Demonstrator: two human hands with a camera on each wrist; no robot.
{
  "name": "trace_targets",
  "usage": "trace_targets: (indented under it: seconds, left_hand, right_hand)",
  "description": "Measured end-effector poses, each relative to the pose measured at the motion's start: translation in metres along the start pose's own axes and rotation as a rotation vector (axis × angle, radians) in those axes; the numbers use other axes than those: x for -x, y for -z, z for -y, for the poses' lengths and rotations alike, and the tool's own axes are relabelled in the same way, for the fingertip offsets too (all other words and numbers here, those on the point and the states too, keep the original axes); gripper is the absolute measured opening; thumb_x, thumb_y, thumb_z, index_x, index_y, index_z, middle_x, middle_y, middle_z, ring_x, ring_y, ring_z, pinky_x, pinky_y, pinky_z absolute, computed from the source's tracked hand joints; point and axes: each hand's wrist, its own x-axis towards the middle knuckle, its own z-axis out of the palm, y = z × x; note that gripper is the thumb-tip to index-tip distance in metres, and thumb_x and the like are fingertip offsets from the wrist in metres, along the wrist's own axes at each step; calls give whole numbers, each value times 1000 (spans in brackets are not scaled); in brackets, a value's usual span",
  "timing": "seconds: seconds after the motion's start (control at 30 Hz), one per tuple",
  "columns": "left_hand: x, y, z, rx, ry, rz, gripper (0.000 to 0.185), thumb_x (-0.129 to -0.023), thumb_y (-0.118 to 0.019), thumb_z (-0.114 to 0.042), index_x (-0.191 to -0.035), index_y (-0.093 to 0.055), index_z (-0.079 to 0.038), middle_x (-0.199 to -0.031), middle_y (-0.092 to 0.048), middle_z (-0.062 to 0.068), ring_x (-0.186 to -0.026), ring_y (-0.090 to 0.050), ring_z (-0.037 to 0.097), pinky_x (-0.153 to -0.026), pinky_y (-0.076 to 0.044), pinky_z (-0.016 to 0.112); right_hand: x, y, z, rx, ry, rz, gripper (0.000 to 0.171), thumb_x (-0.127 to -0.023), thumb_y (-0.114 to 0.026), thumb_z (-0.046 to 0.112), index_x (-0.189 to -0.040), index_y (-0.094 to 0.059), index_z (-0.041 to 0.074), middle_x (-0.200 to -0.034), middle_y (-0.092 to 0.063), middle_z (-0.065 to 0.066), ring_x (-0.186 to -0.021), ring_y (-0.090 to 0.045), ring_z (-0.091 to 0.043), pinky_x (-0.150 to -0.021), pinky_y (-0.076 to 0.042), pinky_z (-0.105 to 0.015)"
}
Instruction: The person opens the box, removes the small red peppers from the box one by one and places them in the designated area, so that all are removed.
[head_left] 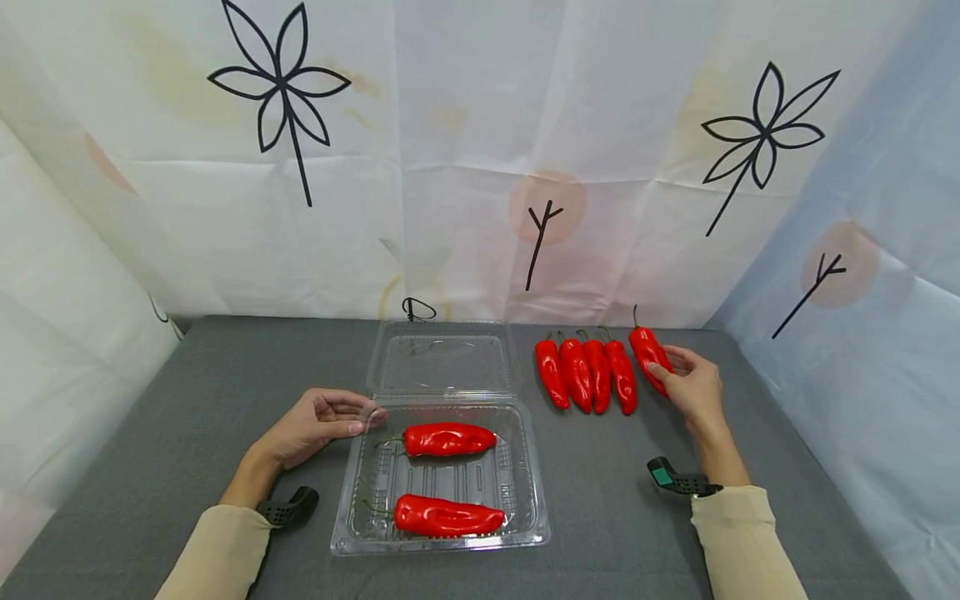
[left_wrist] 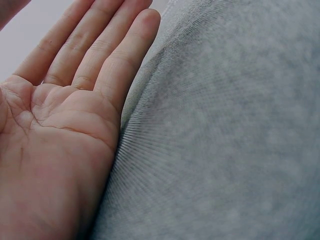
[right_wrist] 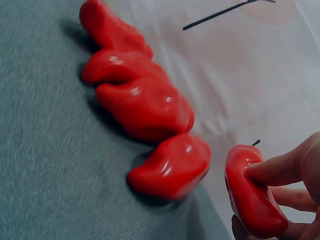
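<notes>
My right hand [head_left: 693,387] pinches a long red pepper [head_left: 647,354] between thumb and fingers, its stem pointing up and away. In the right wrist view the thumb presses on this pepper [right_wrist: 250,195], which is apart from the others. My left hand [head_left: 318,425] is at the left edge of a clear plastic clamshell box [head_left: 538,500], fingertips right at the rim near the hinge. The left wrist view shows this hand's fingers [left_wrist: 120,65] fairly straight. Inside the box lie two red peppers, a rear one [head_left: 448,439] and a front one [head_left: 448,516], both sideways with stems left.
Several more red peppers [head_left: 576,375] lie in a row on the grey cloth-covered table [head_left: 600,500], right of the box. The box's lid [head_left: 442,358] is folded back toward the rear curtain [head_left: 465,100], which has black plant drawings. More curtain stands at both sides.
</notes>
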Motion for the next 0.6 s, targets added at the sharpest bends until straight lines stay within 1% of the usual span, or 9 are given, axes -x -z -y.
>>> trace_targets:
  seconds: [0.17, 0.33, 0.47, 0.6]
  left_hand:
    - [0, 1, 1, -12, 8, -9, 32, -95, -58, 13, -127, -63, 10, -123, -70, 18, -115, -68, 24, -96, -54, 33]
    - [0, 0, 2, -21, 36, -38, 32, -94, -59, 13, -125, -65, 7, -122, -70, 18, -114, -68, 25, -95, -54, 34]
    - [0, 0, 2, -23, 23, -24, 32, -95, -58, 13, -126, -63, 9, -122, -70, 19, -115, -68, 25, -96, -54, 34]
    - [0, 1, 1, -18, 9, -8, 32, -96, -58, 12, -128, -62, 11, -122, -70, 18, -115, -68, 25, -96, -54, 33]
  right_hand:
    - [-5, -3, -10, 21, -27, 13, 53, -99, -64, 21, -146, -51, -2, -141, -52, -29, -125, -48, -42, -69, -46, -18]
    - [-7, -6, -17, 39, -30, 21, 52, -99, -65, 19, -144, -52, -3, -137, -54, -30, -123, -49, -41, -69, -46, -20]
    - [-8, -8, -20, 50, -36, 26, 51, -99, -65, 19, -142, -53, -4, -134, -56, -30, -120, -51, -41, -68, -46, -20]
    - [-8, -10, -21, 62, -33, 22, 51, -98, -66, 19, -141, -54, -5, -132, -57, -31, -119, -53, -41, -71, -47, -24]
